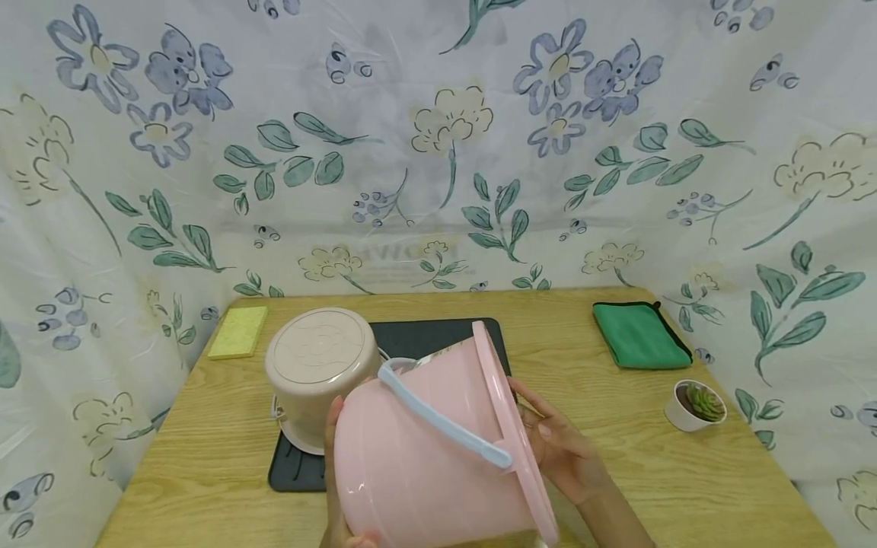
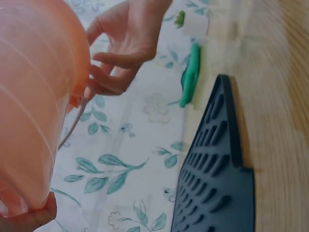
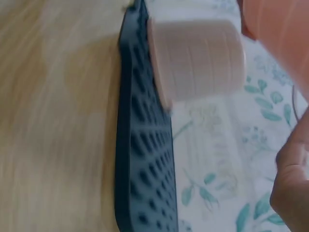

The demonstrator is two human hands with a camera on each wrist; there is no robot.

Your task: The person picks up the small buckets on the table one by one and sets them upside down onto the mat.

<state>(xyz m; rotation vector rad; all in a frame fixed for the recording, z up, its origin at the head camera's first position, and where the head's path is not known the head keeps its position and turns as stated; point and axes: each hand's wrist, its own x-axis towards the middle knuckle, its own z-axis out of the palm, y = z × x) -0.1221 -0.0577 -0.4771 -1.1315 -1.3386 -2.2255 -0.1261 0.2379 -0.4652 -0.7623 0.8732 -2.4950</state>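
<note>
A pink bucket (image 1: 432,449) with a light blue handle (image 1: 445,422) is held up on its side, its mouth turned to the right. My left hand (image 1: 334,464) grips it by the base end, thumb on the near side; in the left wrist view its fingers show under the base edge. At the other end, bent fingers of my right hand (image 1: 565,449) meet the rim, which hides some fingertips in the head view. Just behind, a beige bucket (image 1: 322,358) stands upside down on a dark ridged drying mat (image 1: 438,335).
A yellow cloth or sponge (image 1: 238,332) lies at the table's back left. Toward the back right is a folded green cloth (image 1: 640,335) with black edging, and a small white pot (image 1: 681,415) with a succulent stands in front of it. A floral curtain surrounds the wooden table (image 1: 185,457).
</note>
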